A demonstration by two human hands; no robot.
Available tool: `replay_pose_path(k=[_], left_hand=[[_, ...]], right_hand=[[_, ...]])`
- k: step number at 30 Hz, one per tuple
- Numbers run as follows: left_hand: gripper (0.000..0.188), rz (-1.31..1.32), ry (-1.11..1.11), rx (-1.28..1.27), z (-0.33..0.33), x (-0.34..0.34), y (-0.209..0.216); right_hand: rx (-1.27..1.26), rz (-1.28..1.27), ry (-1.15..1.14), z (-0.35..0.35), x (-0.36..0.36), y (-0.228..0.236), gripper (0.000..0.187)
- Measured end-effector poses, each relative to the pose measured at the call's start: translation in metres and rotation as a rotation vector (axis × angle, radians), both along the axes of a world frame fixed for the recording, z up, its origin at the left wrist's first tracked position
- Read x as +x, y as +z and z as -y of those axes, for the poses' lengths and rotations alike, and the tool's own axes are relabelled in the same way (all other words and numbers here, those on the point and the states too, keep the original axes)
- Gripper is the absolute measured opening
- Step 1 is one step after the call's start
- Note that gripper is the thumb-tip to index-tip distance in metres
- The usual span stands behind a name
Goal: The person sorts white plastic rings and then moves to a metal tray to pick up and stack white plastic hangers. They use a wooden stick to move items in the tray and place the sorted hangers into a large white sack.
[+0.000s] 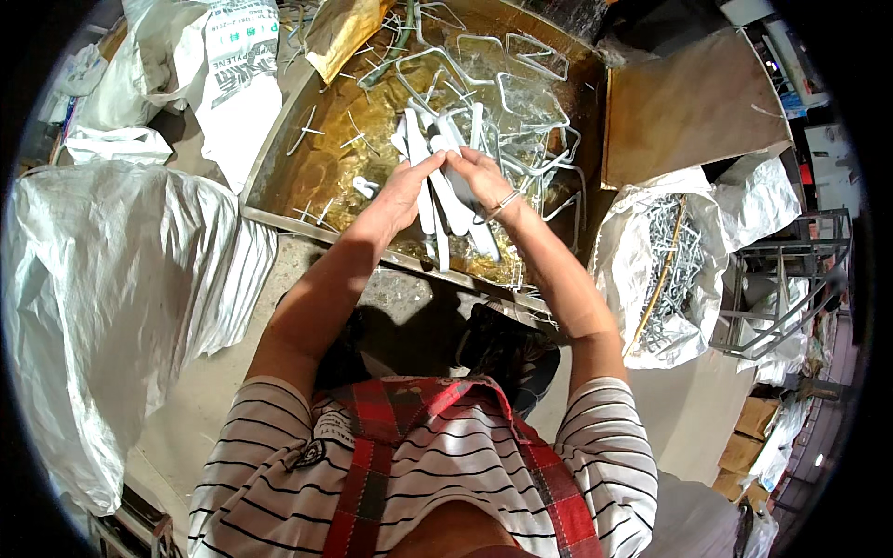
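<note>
My left hand (406, 192) and my right hand (484, 183) meet over a shallow tray (284, 221), thumbs close together. Both are closed, pinching a white strip (445, 142) between them; its full shape is partly hidden by the fingers. Beneath and around the hands lies a loose pile of long white strips (441, 244) with rounded ends, pointing roughly toward me. Past them, several thin bent loops (532, 98), whitish and frame-like, tangle over the far and right part of the tray. Small white cross-shaped pieces (305, 131) lie scattered on its yellowish-brown bottom.
At the right stands an open white sack (614, 244) full of thin grey pieces (662, 270), with a brown board (693, 112) behind it. A large white woven sack (121, 279) fills the left side. A yellowish sheet (342, 37) overlaps the tray's far left edge.
</note>
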State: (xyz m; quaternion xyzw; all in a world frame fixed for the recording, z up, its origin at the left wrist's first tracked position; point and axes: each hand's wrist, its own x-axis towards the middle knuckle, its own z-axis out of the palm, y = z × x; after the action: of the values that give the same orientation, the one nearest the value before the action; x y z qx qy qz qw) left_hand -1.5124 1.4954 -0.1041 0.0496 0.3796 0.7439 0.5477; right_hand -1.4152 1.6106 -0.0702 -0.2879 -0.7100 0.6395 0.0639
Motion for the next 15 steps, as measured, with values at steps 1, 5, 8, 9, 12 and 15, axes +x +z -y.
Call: replay_pose_path(k=[1,5,8,9,12,15], left_hand=[[0.054,-0.002,0.021,-0.032,-0.005,-0.001,-0.014],[0.028,-0.023,-0.036,-0.249,0.006,0.001,0.005],[0.032,0.127,-0.068,-0.223,0.005,-0.001,0.006],[0.032,0.106,-0.058,-0.192,0.005,-0.001,0.014],[0.031,0.076,0.021,-0.231,0.009,-0.003,0.024],[0.029,0.155,0.108,-0.224,0.004,-0.011,0.017]], right_hand=[[0.216,0.016,0.009,-0.007,-0.003,-0.017,0.062],[-0.012,-0.049,-0.067,0.032,-0.007,0.005,0.071],[0.075,0.019,0.046,0.031,-0.004,0.017,0.086],[0.164,0.047,0.12,0.027,0.001,0.024,0.086],[0.352,0.028,-0.077,0.015,0.019,0.011,0.072],[0.091,0.047,-0.536,-0.017,0.07,-0.032,0.073]])
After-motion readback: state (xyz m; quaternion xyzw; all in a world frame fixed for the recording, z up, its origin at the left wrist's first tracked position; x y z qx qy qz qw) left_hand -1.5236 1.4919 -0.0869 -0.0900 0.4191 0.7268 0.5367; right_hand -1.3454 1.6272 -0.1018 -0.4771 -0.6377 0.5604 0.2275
